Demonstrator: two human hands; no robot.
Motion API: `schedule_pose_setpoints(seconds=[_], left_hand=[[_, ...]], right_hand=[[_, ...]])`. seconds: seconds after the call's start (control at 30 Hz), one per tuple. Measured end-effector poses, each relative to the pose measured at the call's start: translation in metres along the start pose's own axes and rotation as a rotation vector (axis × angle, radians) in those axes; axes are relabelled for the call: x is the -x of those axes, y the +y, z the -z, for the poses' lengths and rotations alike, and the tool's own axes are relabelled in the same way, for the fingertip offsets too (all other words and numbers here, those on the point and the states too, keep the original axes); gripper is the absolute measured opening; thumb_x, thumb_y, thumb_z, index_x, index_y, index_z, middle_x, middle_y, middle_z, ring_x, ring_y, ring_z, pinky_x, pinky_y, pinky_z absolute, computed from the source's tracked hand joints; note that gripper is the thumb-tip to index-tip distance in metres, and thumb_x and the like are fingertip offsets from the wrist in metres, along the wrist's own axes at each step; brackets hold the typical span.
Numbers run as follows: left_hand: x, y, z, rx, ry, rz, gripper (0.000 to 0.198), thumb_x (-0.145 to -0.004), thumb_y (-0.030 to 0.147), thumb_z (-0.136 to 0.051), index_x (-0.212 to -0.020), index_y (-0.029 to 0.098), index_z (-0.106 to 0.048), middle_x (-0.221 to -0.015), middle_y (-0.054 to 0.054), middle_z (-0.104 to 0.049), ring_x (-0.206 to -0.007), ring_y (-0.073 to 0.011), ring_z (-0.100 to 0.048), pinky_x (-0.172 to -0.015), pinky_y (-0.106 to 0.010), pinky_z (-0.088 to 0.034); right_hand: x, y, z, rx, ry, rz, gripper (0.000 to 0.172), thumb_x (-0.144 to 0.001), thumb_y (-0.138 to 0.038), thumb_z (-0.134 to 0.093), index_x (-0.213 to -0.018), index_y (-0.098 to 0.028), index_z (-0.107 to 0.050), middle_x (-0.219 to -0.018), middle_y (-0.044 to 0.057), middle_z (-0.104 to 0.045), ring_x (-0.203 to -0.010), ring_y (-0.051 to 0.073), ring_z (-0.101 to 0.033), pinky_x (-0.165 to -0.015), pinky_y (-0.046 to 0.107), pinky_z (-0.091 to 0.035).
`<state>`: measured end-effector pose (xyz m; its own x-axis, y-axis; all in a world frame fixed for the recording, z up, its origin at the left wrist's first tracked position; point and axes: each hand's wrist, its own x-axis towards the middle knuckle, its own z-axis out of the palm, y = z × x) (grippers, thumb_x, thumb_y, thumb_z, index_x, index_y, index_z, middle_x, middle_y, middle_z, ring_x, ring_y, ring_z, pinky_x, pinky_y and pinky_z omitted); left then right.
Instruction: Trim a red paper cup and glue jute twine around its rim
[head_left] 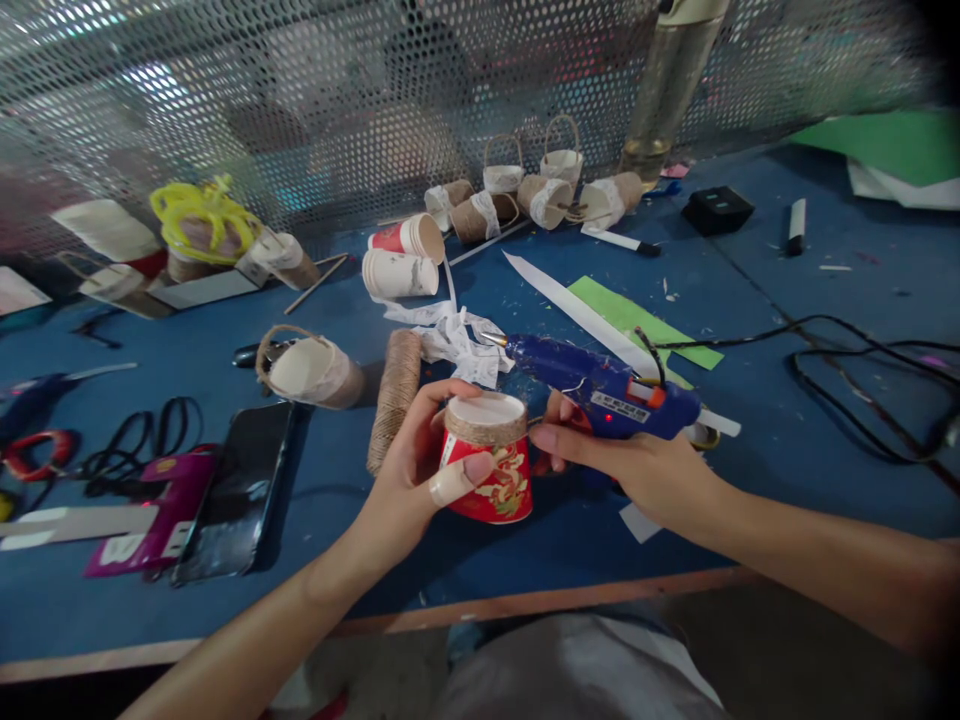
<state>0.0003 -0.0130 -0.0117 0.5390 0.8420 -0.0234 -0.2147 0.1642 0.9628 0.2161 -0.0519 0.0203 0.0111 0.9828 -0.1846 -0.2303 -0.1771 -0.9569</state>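
Note:
My left hand [427, 460], with a pale bandage on its thumb, is closed around a red paper cup [510, 490] with gold print. The cup stands upside down, its white base upward, and brown twine [487, 432] is wound in a band just under that base. My right hand [637, 460] pinches at the cup's right side, where a bit of twine seems to run to the fingertips. A blue hot glue gun [570, 372] lies directly behind the right hand, nozzle to the left; whether that hand also grips its handle is hidden.
Beside my left hand lies a twine roll [396, 390]; white lace [469, 345] is behind the cup. A small twine-handled basket [315, 372] and a phone [240, 490] are at left. Stacked paper cups [401, 272], several baskets, a bottle [667, 90] and black cable [817, 400] lie farther out.

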Motion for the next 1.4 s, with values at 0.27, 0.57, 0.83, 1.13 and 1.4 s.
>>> schedule_pose_setpoints(seconds=[0.27,0.57,0.83,1.13,1.4], left_hand=[[0.001,0.001,-0.003,0.009,-0.004,0.013,0.041,-0.088,0.029,-0.082,-0.124,0.036,-0.066,-0.120,0.001,-0.072,-0.105,-0.0168,-0.069,-0.093,-0.025,-0.059],[0.005,0.006,-0.002,-0.052,-0.060,0.149,0.053,-0.086,0.031,-0.086,-0.131,0.043,-0.061,-0.119,0.002,-0.071,-0.100,-0.0161,-0.071,-0.088,-0.024,-0.061],[0.004,0.007,0.000,-0.075,0.023,0.179,0.058,-0.084,0.036,-0.086,-0.137,0.040,-0.062,-0.129,-0.001,-0.071,-0.111,-0.0233,-0.070,-0.089,-0.027,-0.061],[0.004,0.005,0.000,-0.051,0.042,0.159,0.063,-0.084,0.037,-0.084,-0.141,0.039,-0.057,-0.132,-0.003,-0.070,-0.121,-0.0299,-0.067,-0.102,-0.040,-0.058],[0.008,0.001,0.005,0.001,-0.021,0.160,0.054,-0.089,0.036,-0.078,-0.140,0.035,-0.058,-0.137,-0.006,-0.069,-0.122,-0.0327,-0.069,-0.105,-0.047,-0.057]], right_hand=[[0.001,0.008,0.005,0.121,-0.008,0.075,0.027,-0.075,-0.031,-0.089,-0.073,-0.024,-0.062,-0.067,-0.005,-0.064,-0.066,0.015,-0.067,-0.073,0.030,-0.064],[-0.001,0.020,0.008,0.225,0.024,0.041,0.023,-0.079,-0.043,-0.084,-0.081,-0.026,-0.069,-0.072,-0.003,-0.073,-0.071,0.019,-0.073,-0.081,0.038,-0.064],[-0.003,0.017,0.008,0.285,0.011,0.072,0.013,-0.084,-0.036,-0.078,-0.081,-0.026,-0.071,-0.079,-0.002,-0.077,-0.075,0.019,-0.075,-0.086,0.037,-0.064],[-0.003,0.017,0.008,0.219,0.011,0.089,0.017,-0.081,-0.031,-0.079,-0.088,-0.029,-0.064,-0.079,-0.005,-0.076,-0.075,0.019,-0.077,-0.084,0.035,-0.067],[-0.002,0.015,0.004,0.141,-0.010,0.112,0.022,-0.080,-0.030,-0.080,-0.084,-0.029,-0.059,-0.079,-0.005,-0.074,-0.080,0.020,-0.078,-0.082,0.037,-0.068]])
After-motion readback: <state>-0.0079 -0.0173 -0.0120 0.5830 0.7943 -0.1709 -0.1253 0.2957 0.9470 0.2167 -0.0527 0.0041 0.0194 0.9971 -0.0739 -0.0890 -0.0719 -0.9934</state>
